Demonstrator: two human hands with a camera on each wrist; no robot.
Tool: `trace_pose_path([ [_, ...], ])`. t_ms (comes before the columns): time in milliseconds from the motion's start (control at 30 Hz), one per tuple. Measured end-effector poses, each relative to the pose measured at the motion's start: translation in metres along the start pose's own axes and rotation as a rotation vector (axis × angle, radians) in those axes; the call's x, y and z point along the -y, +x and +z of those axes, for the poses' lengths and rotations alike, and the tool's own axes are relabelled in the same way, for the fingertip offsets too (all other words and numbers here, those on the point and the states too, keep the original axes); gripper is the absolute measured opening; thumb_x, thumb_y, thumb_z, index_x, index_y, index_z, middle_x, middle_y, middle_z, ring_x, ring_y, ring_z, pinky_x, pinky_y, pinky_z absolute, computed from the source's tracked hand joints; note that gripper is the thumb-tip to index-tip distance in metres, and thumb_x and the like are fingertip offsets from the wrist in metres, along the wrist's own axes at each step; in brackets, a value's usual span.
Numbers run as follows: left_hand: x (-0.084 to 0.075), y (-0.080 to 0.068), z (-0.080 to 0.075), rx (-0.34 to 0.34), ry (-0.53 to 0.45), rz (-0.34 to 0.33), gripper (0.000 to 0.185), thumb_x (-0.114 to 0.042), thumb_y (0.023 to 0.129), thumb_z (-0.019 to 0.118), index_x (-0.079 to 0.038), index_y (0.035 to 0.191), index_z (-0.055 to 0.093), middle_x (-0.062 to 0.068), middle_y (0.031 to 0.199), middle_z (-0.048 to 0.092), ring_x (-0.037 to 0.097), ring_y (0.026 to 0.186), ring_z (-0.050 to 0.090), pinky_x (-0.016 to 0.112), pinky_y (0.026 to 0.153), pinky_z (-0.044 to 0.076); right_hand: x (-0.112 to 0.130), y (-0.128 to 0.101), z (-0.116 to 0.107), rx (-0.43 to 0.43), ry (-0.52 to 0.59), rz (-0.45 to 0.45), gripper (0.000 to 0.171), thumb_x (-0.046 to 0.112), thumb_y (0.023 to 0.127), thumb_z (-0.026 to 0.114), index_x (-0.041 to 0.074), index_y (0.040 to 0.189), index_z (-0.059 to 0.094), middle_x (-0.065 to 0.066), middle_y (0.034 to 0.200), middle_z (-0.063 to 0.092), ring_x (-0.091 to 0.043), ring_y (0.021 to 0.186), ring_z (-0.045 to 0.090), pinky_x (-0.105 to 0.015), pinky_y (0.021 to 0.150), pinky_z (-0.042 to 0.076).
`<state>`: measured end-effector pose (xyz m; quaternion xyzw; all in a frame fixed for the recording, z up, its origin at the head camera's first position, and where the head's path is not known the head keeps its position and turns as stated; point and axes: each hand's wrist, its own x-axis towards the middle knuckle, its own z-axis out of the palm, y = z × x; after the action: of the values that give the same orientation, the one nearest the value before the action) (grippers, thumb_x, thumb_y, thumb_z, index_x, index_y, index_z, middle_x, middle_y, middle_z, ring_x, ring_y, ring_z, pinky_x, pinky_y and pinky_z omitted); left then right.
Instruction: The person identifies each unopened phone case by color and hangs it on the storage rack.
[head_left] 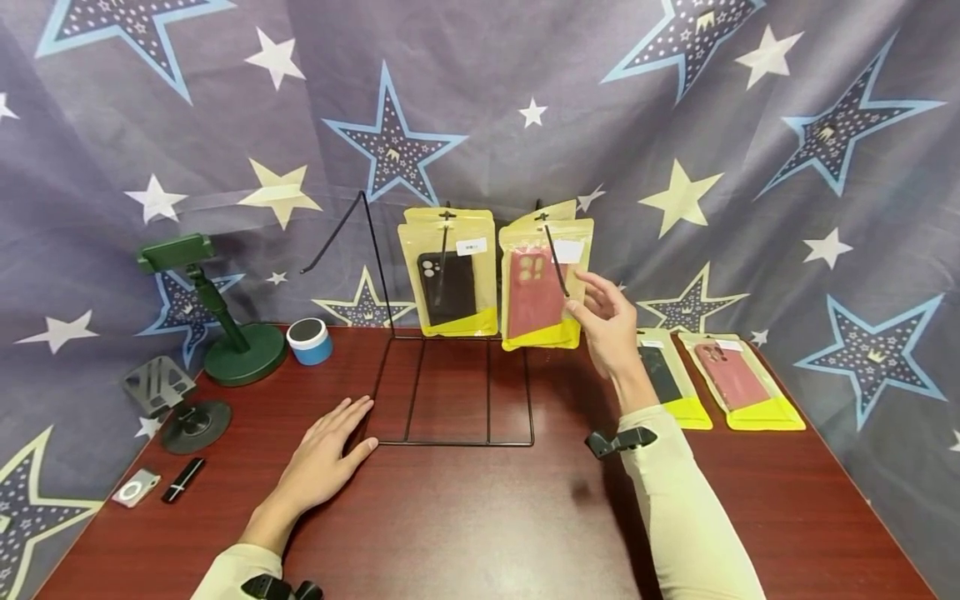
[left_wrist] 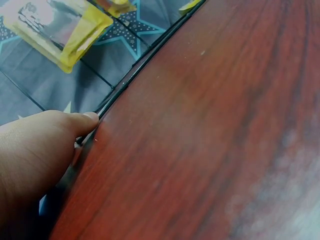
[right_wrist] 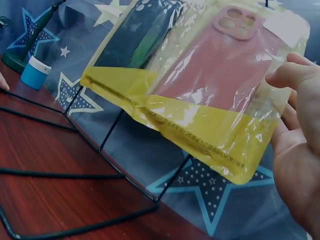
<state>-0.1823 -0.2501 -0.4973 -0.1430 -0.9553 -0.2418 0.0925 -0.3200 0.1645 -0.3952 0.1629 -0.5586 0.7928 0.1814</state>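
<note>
A black wire display rack (head_left: 450, 392) stands on the red-brown table (head_left: 480, 517). Two yellow-edged clear packets hang from its hooks: one with a black phone case (head_left: 450, 275) and one with a red phone case (head_left: 536, 292). My right hand (head_left: 583, 293) is raised and pinches the right edge of the red-case packet (right_wrist: 225, 85), thumb (right_wrist: 285, 75) in front and fingers behind. My left hand (head_left: 348, 429) lies flat on the table, its fingertip (left_wrist: 90, 117) touching the front-left corner of the rack's base wire (left_wrist: 140, 65).
Two more packets lie flat at the right, one with a black case (head_left: 671, 379) and one with a pink case (head_left: 742, 383). At the left stand a green phone holder (head_left: 217, 308), a blue-and-white round tin (head_left: 310, 341), a grey folding stand (head_left: 176, 400), a small silver device (head_left: 136, 487) and a black stick (head_left: 183, 480). Star-print cloth hangs behind.
</note>
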Motion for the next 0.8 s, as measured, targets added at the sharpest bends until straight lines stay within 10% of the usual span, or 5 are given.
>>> trace_pose_path([
  [400,0.003,0.001,0.002,0.002,0.004,0.000,0.062,-0.037,0.104,0.061,-0.008,0.156,0.046,0.015,0.162,0.045,0.042,0.153,0.035,0.064,0.120,0.026,0.004,-0.013,-0.066,0.078,0.106,-0.058,0.039,-0.019,0.092,0.061,-0.014,0.131,0.059,-0.015,0.115,0.077,-0.022,0.103,0.077,-0.030,0.095,0.061],
  [800,0.004,0.001,0.001,0.016,0.002,-0.003,0.062,-0.038,0.104,0.061,-0.008,0.156,0.045,0.016,0.162,0.044,0.044,0.153,0.034,0.065,0.120,0.026,0.028,-0.034,-0.158,0.051,-0.305,0.048,0.040,-0.009,0.096,0.065,-0.011,0.135,0.059,0.004,0.113,0.078,-0.007,0.105,0.074,-0.013,0.091,0.056],
])
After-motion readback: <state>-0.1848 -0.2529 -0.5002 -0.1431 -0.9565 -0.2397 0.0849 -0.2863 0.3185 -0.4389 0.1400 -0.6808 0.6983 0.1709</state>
